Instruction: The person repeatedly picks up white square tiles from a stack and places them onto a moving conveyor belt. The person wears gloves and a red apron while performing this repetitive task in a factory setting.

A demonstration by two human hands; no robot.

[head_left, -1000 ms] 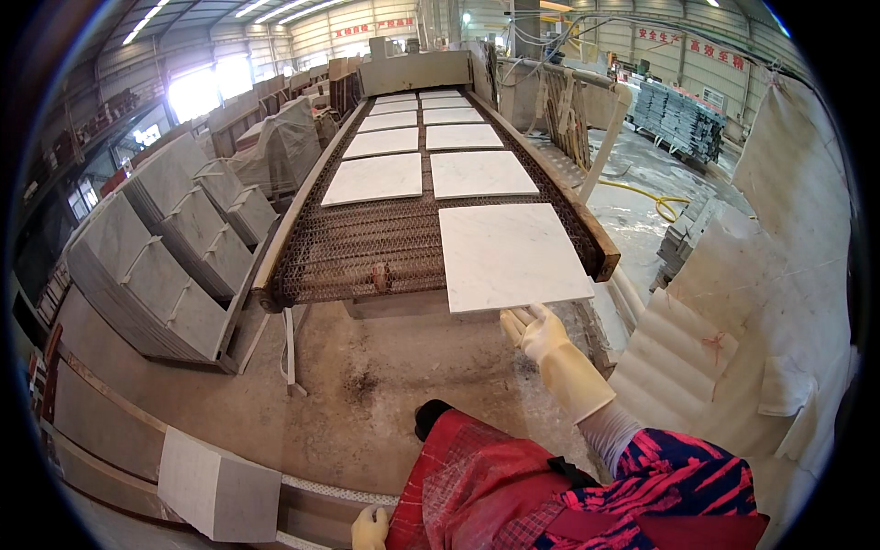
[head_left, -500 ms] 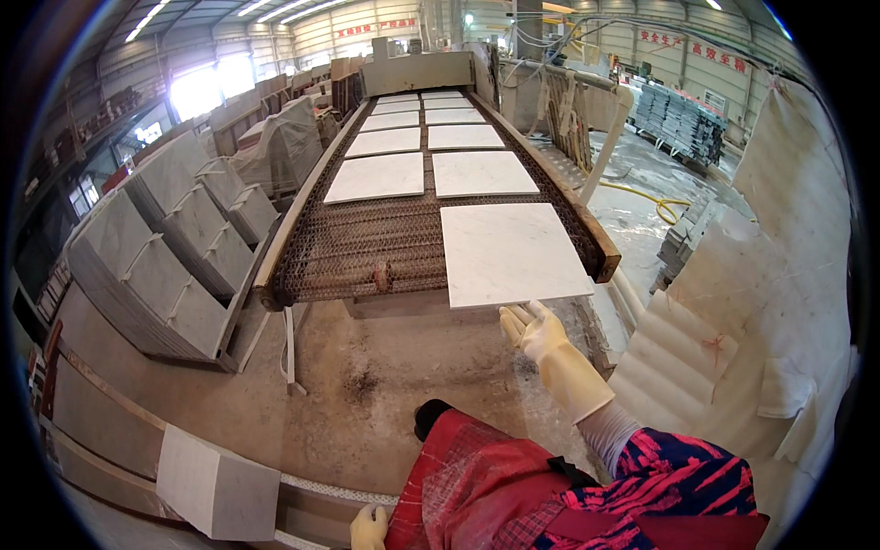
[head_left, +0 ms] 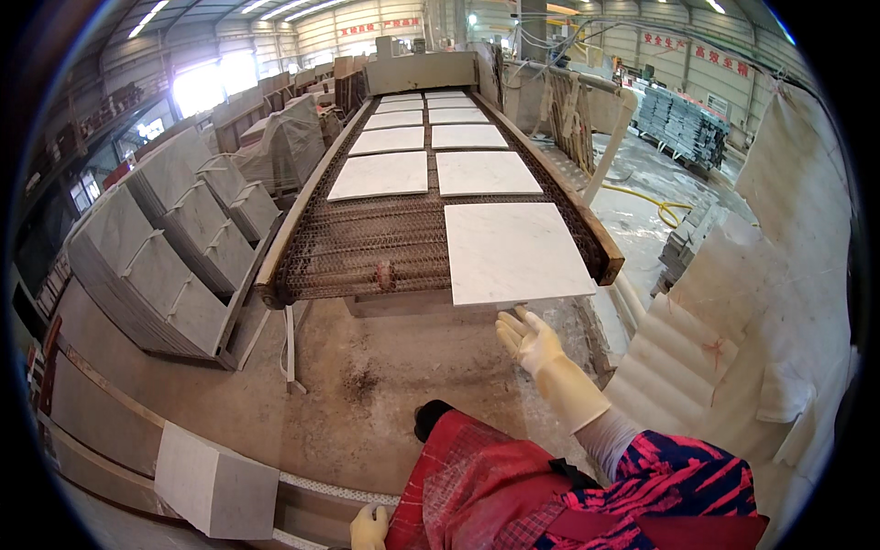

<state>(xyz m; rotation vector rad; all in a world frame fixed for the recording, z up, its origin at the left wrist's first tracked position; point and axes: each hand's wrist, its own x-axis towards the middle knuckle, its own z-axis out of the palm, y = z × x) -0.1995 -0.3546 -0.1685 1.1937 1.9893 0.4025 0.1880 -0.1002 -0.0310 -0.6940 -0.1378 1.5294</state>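
Note:
My right hand (head_left: 533,344), in a cream rubber glove, is open with its palm turned up and fingers stretched toward the near edge of a square white stone tile (head_left: 518,252). The fingertips lie just below that edge; whether they touch it I cannot tell. This tile sits at the right of the conveyor's (head_left: 353,247) near end and juts out past it. At the lower edge my left hand (head_left: 369,528), gloved alike, is beside the red apron (head_left: 458,486) and a pale rail. Its fingers are too little seen to judge.
Several more white tiles (head_left: 380,174) lie in two rows along the mesh belt. A squared white stack (head_left: 218,481) rests on rails at lower left. Stone slabs (head_left: 151,266) lean on a rack at left. Pale sheeting (head_left: 683,344) hangs at right; a yellow hose (head_left: 665,211) crosses the floor.
My right hand has drawn back slightly from the tile's near edge, its fingers opening and turning upward. The left hand stays in place. Tiles on the belt look almost unmoved.

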